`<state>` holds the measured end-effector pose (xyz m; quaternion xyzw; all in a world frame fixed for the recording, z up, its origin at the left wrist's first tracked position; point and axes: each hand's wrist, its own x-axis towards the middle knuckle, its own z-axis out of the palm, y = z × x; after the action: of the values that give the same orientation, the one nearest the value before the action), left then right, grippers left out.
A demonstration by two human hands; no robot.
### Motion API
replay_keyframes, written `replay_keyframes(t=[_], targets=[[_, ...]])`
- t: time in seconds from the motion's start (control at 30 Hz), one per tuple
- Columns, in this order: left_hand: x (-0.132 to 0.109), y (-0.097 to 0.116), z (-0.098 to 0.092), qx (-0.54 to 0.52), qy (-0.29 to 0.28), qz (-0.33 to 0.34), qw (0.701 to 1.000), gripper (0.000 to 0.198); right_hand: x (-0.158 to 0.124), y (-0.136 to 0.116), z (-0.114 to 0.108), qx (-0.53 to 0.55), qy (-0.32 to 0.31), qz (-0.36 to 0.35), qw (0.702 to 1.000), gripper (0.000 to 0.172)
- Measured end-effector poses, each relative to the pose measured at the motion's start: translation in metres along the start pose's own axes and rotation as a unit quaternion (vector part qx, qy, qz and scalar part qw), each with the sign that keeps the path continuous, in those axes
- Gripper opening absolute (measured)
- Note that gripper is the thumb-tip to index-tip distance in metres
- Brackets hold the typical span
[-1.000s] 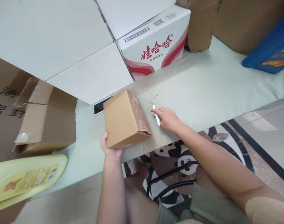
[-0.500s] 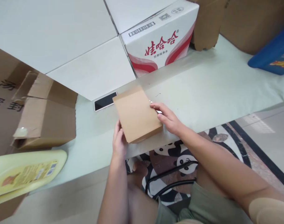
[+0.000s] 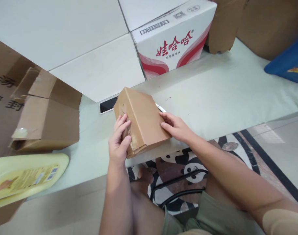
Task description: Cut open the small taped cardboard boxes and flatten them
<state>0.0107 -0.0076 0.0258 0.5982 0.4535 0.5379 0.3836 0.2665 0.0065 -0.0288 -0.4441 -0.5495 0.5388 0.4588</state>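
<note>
A small brown cardboard box (image 3: 149,119) is tilted between my two hands over the cloth-covered table. Its left side, turned toward me, has rough torn marks and a strip of tape. My left hand (image 3: 119,138) presses against that side, fingers and thumb on the cardboard. On the opposite edge, my right hand (image 3: 175,127) grips the box with its fingers bent. A slim white tool with a pointed tip (image 3: 160,107), perhaps a utility knife, pokes out beside the right fingers. Whether those fingers hold it, I cannot tell.
Behind the box lies a phone (image 3: 108,104), partly covered by it. Large white cartons (image 3: 97,68) and a printed water carton (image 3: 174,49) stand at the back. An opened cardboard box (image 3: 51,120) and a yellow bottle (image 3: 28,178) are on the left, a blue container (image 3: 288,62) far right.
The box has been tipped to the right, so its taped left side now shows. My left hand has moved up onto that side; my right hand stays at the right edge.
</note>
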Motion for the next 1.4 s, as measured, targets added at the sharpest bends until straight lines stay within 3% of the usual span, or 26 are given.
replay_keyframes(t=[0.07, 0.17, 0.33, 0.47, 0.57, 0.8, 1.0, 1.13, 1.4], targets=[[-0.001, 0.004, 0.001, 0.012, 0.002, 0.017, 1.0, 0.049, 0.0, -0.002, -0.002, -0.053, 0.031, -0.036, 0.997, 0.035], [-0.006, 0.011, 0.01, 0.013, -0.013, 0.046, 0.999, 0.046, -0.001, -0.006, -0.003, -0.105, 0.048, -0.099, 0.988, 0.04], [-0.01, 0.027, 0.027, 0.082, -0.062, 0.064, 0.993, 0.042, -0.009, -0.012, 0.001, -0.07, -0.018, -0.094, 0.993, 0.062], [-0.01, 0.034, 0.03, 0.178, -0.13, 0.101, 0.97, 0.069, -0.019, -0.013, 0.007, 0.006, -0.073, -0.146, 0.987, 0.086], [-0.011, 0.034, 0.031, 0.251, -0.157, 0.127, 0.947, 0.083, -0.024, -0.012, 0.016, -0.014, -0.059, -0.197, 0.978, 0.093], [-0.012, 0.028, 0.034, 0.263, -0.099, 0.175, 0.944, 0.07, -0.024, -0.009, 0.022, -0.014, -0.006, -0.186, 0.982, 0.077], [-0.013, 0.03, 0.041, 0.287, -0.063, 0.253, 0.922, 0.055, -0.025, -0.012, 0.024, 0.035, 0.03, -0.119, 0.992, 0.064], [-0.015, 0.032, 0.05, 0.296, -0.06, 0.265, 0.916, 0.046, -0.023, -0.016, 0.027, 0.092, 0.054, -0.082, 0.991, 0.055], [-0.016, 0.031, 0.051, 0.291, -0.029, 0.256, 0.921, 0.041, -0.021, -0.016, 0.025, 0.106, 0.101, -0.082, 0.986, 0.059]])
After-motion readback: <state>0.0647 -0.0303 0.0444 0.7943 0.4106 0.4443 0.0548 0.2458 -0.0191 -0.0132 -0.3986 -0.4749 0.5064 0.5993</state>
